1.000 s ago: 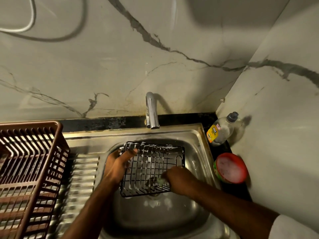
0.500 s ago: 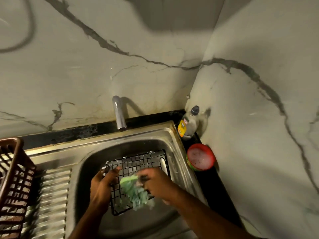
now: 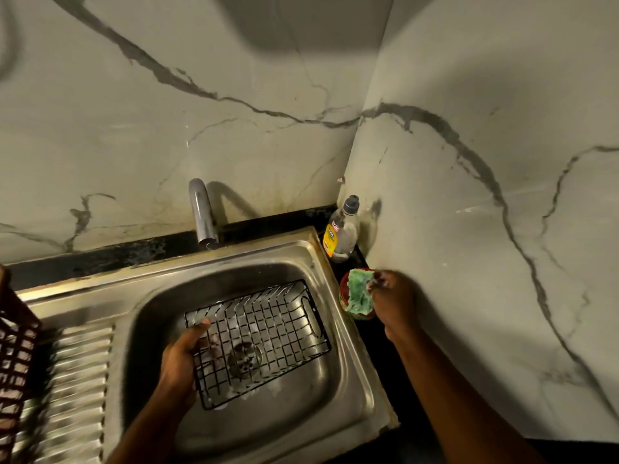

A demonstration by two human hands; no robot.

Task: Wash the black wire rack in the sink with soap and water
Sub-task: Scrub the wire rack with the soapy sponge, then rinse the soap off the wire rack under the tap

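Observation:
The black wire rack (image 3: 268, 329) lies in the steel sink (image 3: 301, 413), over the drain, with soap suds on its wires. My left hand (image 3: 181, 360) grips the rack's left edge, thumb over the rim. My right hand (image 3: 392, 296) is off to the right of the sink and pinches a green scrub sponge (image 3: 360, 291). It holds the sponge over a red soap dish (image 3: 345, 303) on the dark counter; most of the dish is hidden under the sponge.
The tap (image 3: 202, 216) stands behind the sink with no water running. A dish soap bottle (image 3: 341, 232) sits in the corner by the marble wall. A brown plastic basket (image 3: 16, 356) rests on the ribbed drainboard (image 3: 80, 380) at the left.
My right hand lifted the sponge off the rack and carried it right to the red soap dish. The left hand kept its grip on the rack. The view swung right.

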